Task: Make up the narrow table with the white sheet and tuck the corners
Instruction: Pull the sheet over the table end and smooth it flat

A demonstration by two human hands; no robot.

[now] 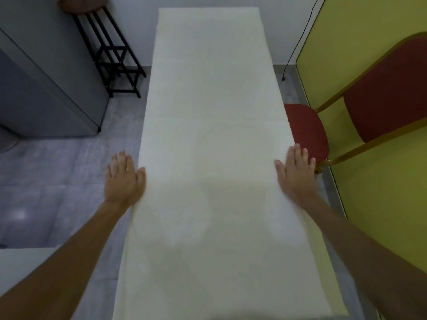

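A white sheet (212, 139) lies flat over the whole top of the narrow table, which runs from me to the far wall. Faint fold creases cross it. My left hand (123, 179) is at the table's left edge, fingers spread, with the thumb on the sheet and the fingers out past the edge. My right hand (297, 172) rests flat on the sheet at the right edge, fingers apart. Neither hand grips the cloth. The table under the sheet and its corners are hidden.
A red chair (307, 132) with a gold frame stands close against the table's right side, before a yellow-green wall (369, 204). On the left are a grey cabinet (41, 100) and a black metal rack (115, 61). A black cord (298, 40) hangs by the far wall. Grey floor tiles (57, 181) lie on the left.
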